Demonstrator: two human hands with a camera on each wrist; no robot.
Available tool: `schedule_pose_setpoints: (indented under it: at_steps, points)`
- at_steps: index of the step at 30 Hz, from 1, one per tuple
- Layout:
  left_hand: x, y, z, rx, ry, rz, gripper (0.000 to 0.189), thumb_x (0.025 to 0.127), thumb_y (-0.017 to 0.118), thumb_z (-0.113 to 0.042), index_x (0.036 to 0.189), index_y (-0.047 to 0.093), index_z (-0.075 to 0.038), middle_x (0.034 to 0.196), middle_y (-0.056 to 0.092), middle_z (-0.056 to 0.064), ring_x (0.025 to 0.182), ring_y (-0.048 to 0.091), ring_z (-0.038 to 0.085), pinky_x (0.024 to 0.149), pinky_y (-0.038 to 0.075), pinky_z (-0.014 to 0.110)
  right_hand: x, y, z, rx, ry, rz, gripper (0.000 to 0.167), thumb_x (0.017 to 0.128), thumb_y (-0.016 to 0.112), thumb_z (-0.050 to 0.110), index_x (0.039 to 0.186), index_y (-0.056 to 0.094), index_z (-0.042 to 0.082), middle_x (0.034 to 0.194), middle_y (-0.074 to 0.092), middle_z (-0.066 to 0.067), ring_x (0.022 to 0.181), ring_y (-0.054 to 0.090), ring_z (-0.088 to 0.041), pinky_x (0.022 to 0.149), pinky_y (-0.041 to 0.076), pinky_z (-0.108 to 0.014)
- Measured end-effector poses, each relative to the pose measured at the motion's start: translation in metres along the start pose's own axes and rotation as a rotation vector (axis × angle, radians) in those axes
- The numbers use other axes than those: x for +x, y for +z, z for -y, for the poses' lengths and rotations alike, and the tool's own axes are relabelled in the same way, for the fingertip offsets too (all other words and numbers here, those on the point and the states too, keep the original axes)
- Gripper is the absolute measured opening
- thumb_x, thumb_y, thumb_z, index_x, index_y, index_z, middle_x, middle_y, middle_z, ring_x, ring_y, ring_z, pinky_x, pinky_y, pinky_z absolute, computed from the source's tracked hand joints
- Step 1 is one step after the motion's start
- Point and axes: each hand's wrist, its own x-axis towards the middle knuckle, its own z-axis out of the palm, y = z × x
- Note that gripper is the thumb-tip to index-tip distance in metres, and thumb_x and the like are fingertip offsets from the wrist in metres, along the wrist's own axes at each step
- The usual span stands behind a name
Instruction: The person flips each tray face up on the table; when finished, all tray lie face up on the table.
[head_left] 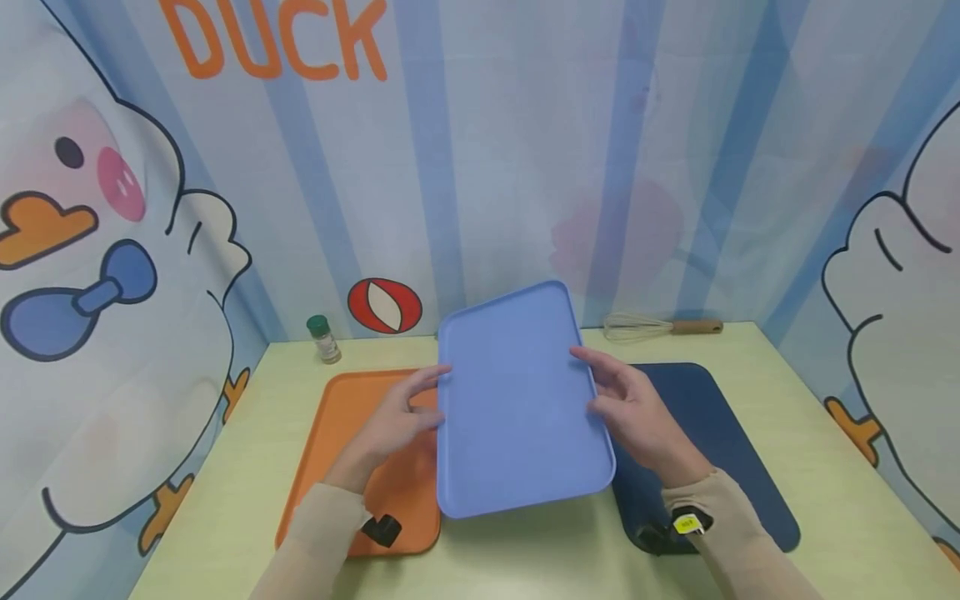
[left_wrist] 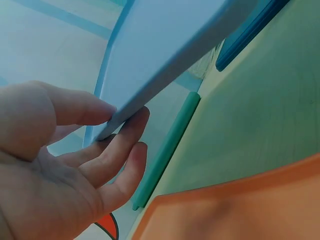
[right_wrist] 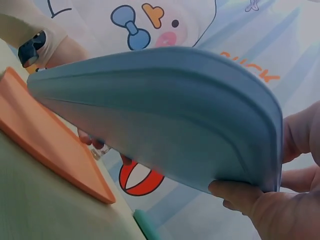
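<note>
A light blue rectangular tray [head_left: 517, 408] is held up above the table, tilted, its inner face showing in the head view. My left hand [head_left: 393, 425] pinches its left edge. In the left wrist view the thumb [left_wrist: 82, 105] lies on one side of that rim and the fingers [left_wrist: 117, 155] on the other. The opposite long edge is gripped by my right hand [head_left: 637, 408]. From the right wrist, the tray's ridged underside [right_wrist: 150, 115] shows, with the right-hand fingers [right_wrist: 240, 195] on its rim. Nothing lies on the tray.
An orange tray [head_left: 360, 400] lies on the left, a navy tray [head_left: 697, 417] on the right. Along the back are a green-capped spice jar [head_left: 322, 340] and a whisk [head_left: 660, 327]. A green bar-shaped object [left_wrist: 167, 155] lies behind the raised tray. A printed curtain [head_left: 510, 150] hangs behind.
</note>
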Motion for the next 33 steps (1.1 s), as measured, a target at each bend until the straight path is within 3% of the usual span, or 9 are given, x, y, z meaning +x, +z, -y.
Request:
schedule_pose_setpoints:
  at_steps: [8,14,18,24,33]
  points:
    - [-0.003,-0.001,-0.003,0.012,-0.006,-0.042,0.066,0.095,0.061,0.003,0.158,0.047,-0.011,0.16,0.044,0.018,0.105,0.074,0.03,0.093,0.061,0.043,-0.001,-0.007,-0.008,-0.004,0.044,0.012,0.078,0.091,0.042,-0.016,0.165,0.027,0.003,0.174,0.014,-0.019,0.156,0.026,-0.043,0.096,0.052,-0.025]
    - [-0.006,-0.003,-0.005,0.0,-0.027,-0.045,0.064,0.097,0.063,0.001,0.158,0.046,-0.007,0.162,0.043,0.018,0.104,0.077,0.031,0.097,0.059,0.043,-0.001,-0.012,-0.018,-0.115,0.065,0.004,0.076,0.091,0.043,-0.017,0.163,0.029,-0.001,0.17,0.023,-0.026,0.152,0.035,-0.044,0.095,0.053,-0.025]
    - [-0.007,-0.004,-0.005,0.011,-0.025,-0.041,0.064,0.096,0.064,0.0,0.158,0.047,-0.007,0.162,0.043,0.017,0.105,0.076,0.031,0.098,0.059,0.043,-0.002,-0.013,-0.021,-0.203,0.082,-0.009,0.071,0.093,0.046,-0.014,0.162,0.033,-0.002,0.169,0.027,-0.028,0.15,0.039,-0.045,0.099,0.054,-0.033]
    - [-0.006,-0.005,-0.005,0.01,-0.008,-0.034,0.064,0.096,0.064,0.0,0.157,0.048,-0.004,0.161,0.045,0.02,0.102,0.077,0.031,0.099,0.058,0.044,-0.002,-0.015,-0.025,-0.312,0.113,-0.02,0.067,0.095,0.05,-0.011,0.16,0.036,-0.004,0.167,0.031,-0.029,0.146,0.043,-0.047,0.107,0.051,-0.055]
    - [-0.006,-0.003,-0.006,0.049,-0.032,-0.049,0.063,0.095,0.066,-0.002,0.156,0.049,-0.006,0.16,0.047,0.018,0.103,0.077,0.029,0.099,0.058,0.045,-0.001,-0.016,-0.031,-0.36,0.151,-0.027,0.066,0.095,0.051,-0.01,0.159,0.038,-0.005,0.164,0.034,-0.031,0.141,0.05,-0.048,0.102,0.055,-0.052]
